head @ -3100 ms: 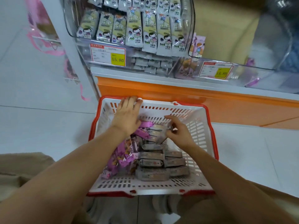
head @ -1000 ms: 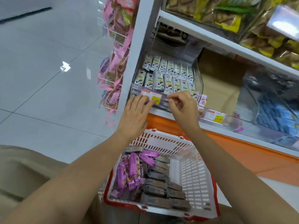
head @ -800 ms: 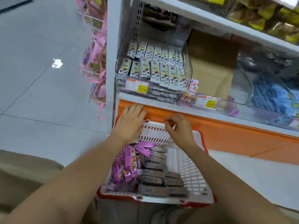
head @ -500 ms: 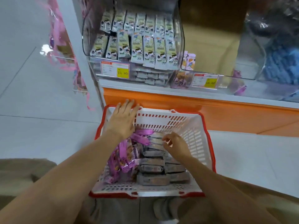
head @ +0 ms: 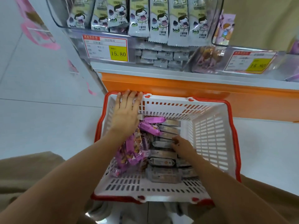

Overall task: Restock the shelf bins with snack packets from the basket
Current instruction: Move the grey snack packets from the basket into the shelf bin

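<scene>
Your left hand (head: 125, 113) is resting, fingers spread, on the far rim of the basket (head: 215, 126). Your right hand (head: 182, 145) is touching a grey snack packet (head: 161, 143) lying flat inside, long axis left-right; whether it is pinching cannot be told.

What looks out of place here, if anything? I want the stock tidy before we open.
Only the pink packets: they lie in a loose, tilted heap on the left of the basket, two sprawled across the far end of the neatly stacked grey packets. Nothing looks spilled or torn.
</scene>
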A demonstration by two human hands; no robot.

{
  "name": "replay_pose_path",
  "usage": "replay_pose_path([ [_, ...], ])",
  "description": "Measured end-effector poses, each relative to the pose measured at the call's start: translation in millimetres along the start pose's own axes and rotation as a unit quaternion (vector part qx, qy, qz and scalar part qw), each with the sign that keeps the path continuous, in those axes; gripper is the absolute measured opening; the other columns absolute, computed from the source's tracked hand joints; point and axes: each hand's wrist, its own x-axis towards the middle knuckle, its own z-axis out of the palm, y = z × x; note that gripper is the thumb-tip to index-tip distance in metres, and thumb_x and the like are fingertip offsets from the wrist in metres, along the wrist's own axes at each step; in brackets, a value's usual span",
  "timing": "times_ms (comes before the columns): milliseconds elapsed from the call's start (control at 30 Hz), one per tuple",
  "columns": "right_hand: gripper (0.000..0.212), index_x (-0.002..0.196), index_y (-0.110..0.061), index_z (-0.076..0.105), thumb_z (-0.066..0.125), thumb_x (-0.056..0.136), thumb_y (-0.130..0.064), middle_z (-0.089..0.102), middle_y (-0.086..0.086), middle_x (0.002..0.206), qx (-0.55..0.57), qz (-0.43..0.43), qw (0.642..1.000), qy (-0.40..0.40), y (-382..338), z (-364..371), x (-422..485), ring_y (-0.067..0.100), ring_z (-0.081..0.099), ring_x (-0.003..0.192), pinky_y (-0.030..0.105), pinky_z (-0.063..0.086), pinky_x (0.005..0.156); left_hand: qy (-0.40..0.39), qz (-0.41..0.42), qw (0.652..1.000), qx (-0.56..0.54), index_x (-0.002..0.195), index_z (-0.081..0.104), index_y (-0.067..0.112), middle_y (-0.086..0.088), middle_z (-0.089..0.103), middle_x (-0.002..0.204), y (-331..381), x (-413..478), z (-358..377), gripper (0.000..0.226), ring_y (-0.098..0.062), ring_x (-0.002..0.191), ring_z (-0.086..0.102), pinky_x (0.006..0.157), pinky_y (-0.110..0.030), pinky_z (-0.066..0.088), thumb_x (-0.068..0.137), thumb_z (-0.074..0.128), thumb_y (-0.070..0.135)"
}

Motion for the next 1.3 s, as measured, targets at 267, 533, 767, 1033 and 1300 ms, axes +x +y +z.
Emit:
replay_pose_path([
  [267,0.032,0.093,-0.01,0.06,0.074,0.083,-0.037,0.06,0.008,0.095,-0.045,0.041,0.998,-0.02,-8.6,10.7,10.6,0.022,0.058,0.088,0.029,0.045,0.072,0.014,-0.008,1.0,-0.001,0.157,0.003,0.014,-0.012,0.019,0.16,1.0,2.2,6.0,0.08,-0.032,0.149,0.009,0.122,-0.051,0.0,0.095,0.049,0.033],
  [533,0.026,0.101,-0.011,0.066,0.072,0.085,-0.031,0.061,0.0,0.09,0.038,-0.012,0.999,0.035,-4.6,-10.2,0.6,0.015,0.058,0.085,0.023,0.042,0.071,0.01,-0.009,1.0,-0.008,0.157,0.002,0.015,-0.011,0.018,0.159,2.5,0.7,-0.3,0.087,-0.03,0.149,0.007,0.122,-0.049,0.001,0.091,0.057,0.032],
  [767,0.039,0.064,-0.012,0.057,0.057,0.096,-0.036,0.052,0.006,0.061,0.216,-0.036,0.975,0.049,-26.1,-41.4,-31.4,0.019,0.05,0.06,0.032,0.042,0.065,0.034,0.01,0.994,-0.105,0.151,0.028,0.015,-0.011,0.032,0.148,2.3,-6.6,-22.0,0.072,-0.028,0.141,0.023,0.122,-0.044,0.013,0.089,0.06,0.028],
  [1033,0.033,0.069,-0.006,0.058,0.053,0.099,-0.021,0.053,0.008,0.06,0.439,-0.029,0.896,0.062,-84.5,-75.0,-84.9,0.024,0.05,0.059,0.033,0.044,0.059,-0.128,-0.113,0.822,-0.543,0.137,0.05,0.02,-0.007,0.063,0.124,21.4,-29.1,-60.6,0.041,-0.025,0.11,0.062,0.103,-0.045,0.046,0.099,0.052,0.036],
  [1300,0.026,0.09,-0.009,0.065,0.06,0.095,-0.034,0.059,0.002,0.067,0.521,-0.174,0.832,0.075,-106.7,-99.3,-122.5,0.014,0.054,0.06,0.024,0.046,0.058,-0.118,-0.114,0.727,-0.667,0.116,0.058,0.009,-0.005,0.069,0.093,15.6,-46.0,-111.4,0.025,-0.012,0.077,0.063,0.072,-0.028,0.048,0.094,0.064,0.017],
])
